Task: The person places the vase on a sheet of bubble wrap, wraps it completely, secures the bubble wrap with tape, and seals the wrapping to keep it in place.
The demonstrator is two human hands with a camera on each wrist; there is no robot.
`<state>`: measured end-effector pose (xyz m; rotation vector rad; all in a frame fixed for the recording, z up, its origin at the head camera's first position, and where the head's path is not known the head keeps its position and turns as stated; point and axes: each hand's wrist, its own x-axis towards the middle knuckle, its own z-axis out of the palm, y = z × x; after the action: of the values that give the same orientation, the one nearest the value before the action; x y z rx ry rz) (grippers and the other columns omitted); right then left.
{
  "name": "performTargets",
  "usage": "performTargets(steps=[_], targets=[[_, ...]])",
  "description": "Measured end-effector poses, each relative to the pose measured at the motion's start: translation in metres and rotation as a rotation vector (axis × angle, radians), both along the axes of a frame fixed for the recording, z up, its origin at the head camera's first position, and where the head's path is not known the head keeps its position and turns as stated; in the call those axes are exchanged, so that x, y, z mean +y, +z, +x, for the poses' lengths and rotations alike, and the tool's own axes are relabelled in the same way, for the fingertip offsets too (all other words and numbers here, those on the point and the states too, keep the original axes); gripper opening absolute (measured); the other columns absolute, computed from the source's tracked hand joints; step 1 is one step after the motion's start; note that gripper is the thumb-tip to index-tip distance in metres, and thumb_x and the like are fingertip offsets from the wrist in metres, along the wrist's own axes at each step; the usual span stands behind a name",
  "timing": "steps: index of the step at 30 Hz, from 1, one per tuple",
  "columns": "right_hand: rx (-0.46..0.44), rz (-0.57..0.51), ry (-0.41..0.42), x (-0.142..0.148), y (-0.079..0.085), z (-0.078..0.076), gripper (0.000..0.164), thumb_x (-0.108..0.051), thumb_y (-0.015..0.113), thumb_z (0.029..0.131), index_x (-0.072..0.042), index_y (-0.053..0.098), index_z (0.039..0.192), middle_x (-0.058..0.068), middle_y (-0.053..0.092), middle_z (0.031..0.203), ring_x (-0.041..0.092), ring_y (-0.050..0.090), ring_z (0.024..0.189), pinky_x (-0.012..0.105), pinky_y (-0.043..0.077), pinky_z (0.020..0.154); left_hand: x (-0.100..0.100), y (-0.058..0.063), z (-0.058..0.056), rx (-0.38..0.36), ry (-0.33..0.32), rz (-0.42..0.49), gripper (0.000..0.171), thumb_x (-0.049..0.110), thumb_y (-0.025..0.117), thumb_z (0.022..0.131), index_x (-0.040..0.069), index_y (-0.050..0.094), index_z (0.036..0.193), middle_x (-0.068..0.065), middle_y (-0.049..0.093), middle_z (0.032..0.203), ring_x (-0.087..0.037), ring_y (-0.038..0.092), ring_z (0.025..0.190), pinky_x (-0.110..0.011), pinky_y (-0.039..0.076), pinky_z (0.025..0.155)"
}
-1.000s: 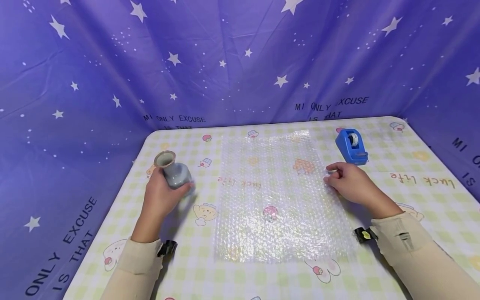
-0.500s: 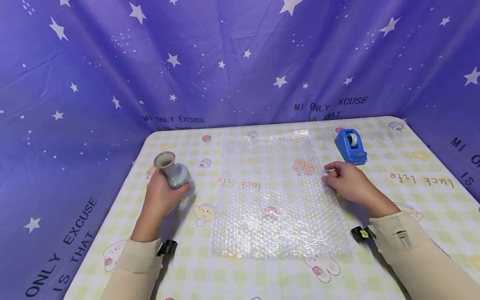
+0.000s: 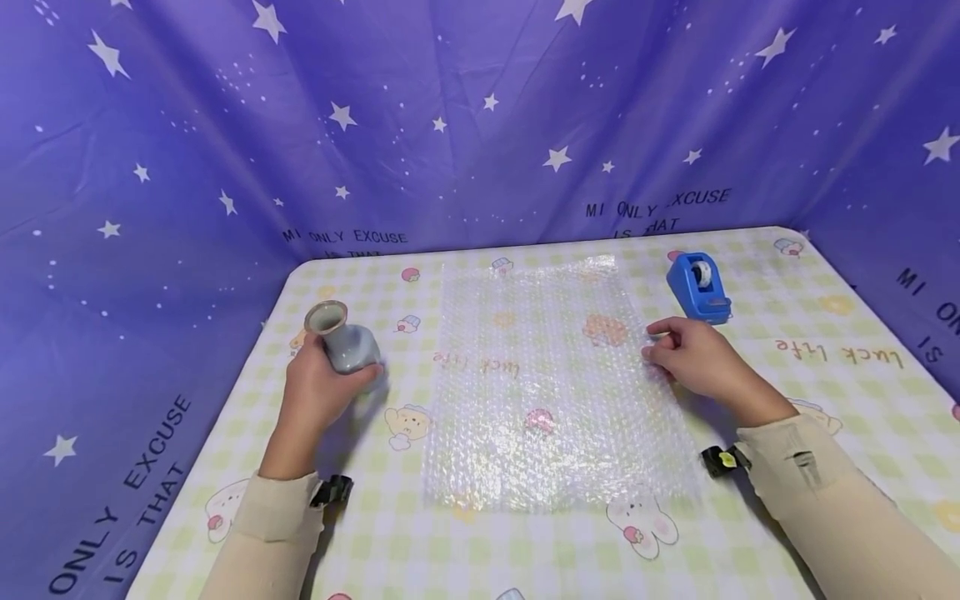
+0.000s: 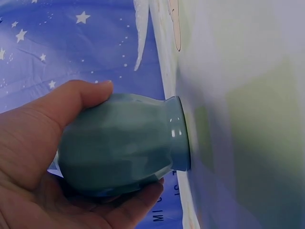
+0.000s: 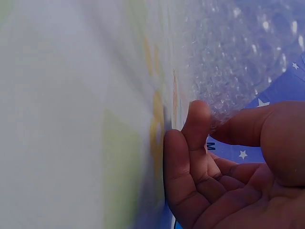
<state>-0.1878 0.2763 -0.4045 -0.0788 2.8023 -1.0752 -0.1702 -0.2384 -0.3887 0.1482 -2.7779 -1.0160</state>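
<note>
A grey-blue ceramic vase (image 3: 349, 346) with a flared, brown-edged mouth stands on the left of the table, its foot at the cloth in the left wrist view. My left hand (image 3: 318, 392) grips it around the body, thumb on the near side. Spread flat over the middle lies a clear sheet of bubble wrap (image 3: 555, 392). At its right edge my right hand (image 3: 697, 358) pinches the wrap between thumb and index finger. In the right wrist view that pinched bubble wrap (image 5: 238, 57) rises off the table, while the other fingers (image 5: 178, 162) are curled near the cloth.
A blue tape dispenser (image 3: 699, 287) with a roll of tape stands at the back right, just beyond the right hand. Checked cloth with cartoon prints covers the table (image 3: 757, 275). A purple star-patterned curtain (image 3: 465, 125) closes off the back and sides.
The bubble wrap's near edge has shifted slightly away from me, and my right hand has edged a little left. My left hand keeps its grip on the vase, almost unmoved.
</note>
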Motion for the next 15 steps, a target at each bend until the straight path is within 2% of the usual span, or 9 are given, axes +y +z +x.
performTargets(steps=[15], targets=[[-0.008,-0.010,0.008,0.0002,-0.0010,-0.0002,0.048,-0.022,0.066,0.099,0.007,0.054,0.136,0.007,0.065,0.085,0.016,0.058,0.066,0.030,0.048,0.061,0.0000,0.0015,0.0011,0.028,0.011,-0.008,0.093,0.035,0.090,0.076,0.005,0.041,0.149,-0.025,0.058,0.140,-0.044,0.057,0.127,-0.060,0.044,0.106]])
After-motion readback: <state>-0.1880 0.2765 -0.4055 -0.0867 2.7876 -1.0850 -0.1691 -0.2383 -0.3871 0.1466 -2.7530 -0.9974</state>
